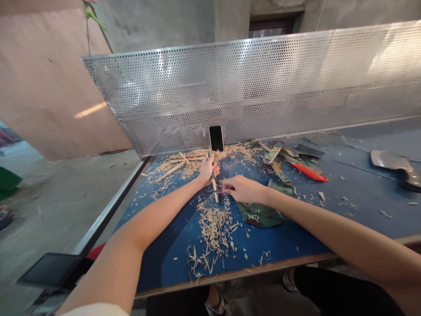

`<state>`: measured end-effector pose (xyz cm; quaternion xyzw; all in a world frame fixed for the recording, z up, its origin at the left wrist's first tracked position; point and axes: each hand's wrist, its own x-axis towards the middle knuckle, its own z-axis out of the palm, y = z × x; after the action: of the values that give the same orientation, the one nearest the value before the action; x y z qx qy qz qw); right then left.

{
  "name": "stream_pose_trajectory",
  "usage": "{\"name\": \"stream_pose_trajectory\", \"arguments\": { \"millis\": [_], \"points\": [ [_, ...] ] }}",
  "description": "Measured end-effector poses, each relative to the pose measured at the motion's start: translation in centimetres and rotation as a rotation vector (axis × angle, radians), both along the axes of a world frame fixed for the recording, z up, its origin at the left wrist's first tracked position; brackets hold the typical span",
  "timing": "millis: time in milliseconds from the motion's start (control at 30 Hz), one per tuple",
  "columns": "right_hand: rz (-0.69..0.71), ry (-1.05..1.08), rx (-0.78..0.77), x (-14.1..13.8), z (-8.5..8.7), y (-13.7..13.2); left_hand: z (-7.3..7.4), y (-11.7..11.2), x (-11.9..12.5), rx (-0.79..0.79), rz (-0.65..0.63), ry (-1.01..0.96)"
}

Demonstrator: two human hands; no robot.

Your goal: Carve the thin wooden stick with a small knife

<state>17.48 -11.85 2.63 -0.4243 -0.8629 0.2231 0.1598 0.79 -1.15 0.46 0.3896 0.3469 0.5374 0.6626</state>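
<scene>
My left hand (207,171) is wrapped round a thin wooden stick (215,186) with pale wood and some blue on it. The stick slants down toward me over the table. Beside its lower end, my right hand (234,188) is closed in a pinch. A small thin, dark purplish thing shows between those fingers and meets the stick; its kind is too small to make out. Curled wood shavings (213,228) lie heaped below the stick. Under my right wrist is a dark green piece of cloth or sheet (259,215).
A phone (216,138) leans upright against a perforated metal panel (263,87) along the blue table (164,263). More sticks (171,171) lie among shavings at left. A red-handled tool (310,172), colourful scraps (278,160) and a curved metal piece (391,162) lie at right.
</scene>
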Motion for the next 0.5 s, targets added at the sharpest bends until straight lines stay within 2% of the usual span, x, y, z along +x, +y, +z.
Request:
{"name": "stream_pose_trajectory", "arguments": {
  "millis": [133, 267, 300, 367, 433, 500],
  "points": [
    [0.074, -0.091, -0.036, -0.1, 1.3, -0.6, 0.1, -0.2, 0.0, 0.0, -0.013, 0.015],
    [0.251, -0.163, -0.131, 0.7, 2.2, -0.8, 0.1, -0.1, -0.2, -0.04, -0.019, -0.008],
    [0.258, -0.155, -0.135, 1.1, 2.4, -0.8, 0.1, 0.0, -0.3, -0.046, -0.022, -0.015],
    [0.145, -0.09, -0.089, 2.1, 2.7, -0.5, 0.1, 0.1, -0.4, -0.046, -0.023, -0.031],
    [0.005, 0.028, 0.022, 2.8, 2.8, -0.2, 0.1, 0.2, -0.5, -0.044, -0.02, -0.043],
    [-0.073, 0.094, 0.127, 3.0, 2.6, 0.1, 0.1, 0.2, -0.4, -0.051, -0.016, -0.044]
  ]
}}
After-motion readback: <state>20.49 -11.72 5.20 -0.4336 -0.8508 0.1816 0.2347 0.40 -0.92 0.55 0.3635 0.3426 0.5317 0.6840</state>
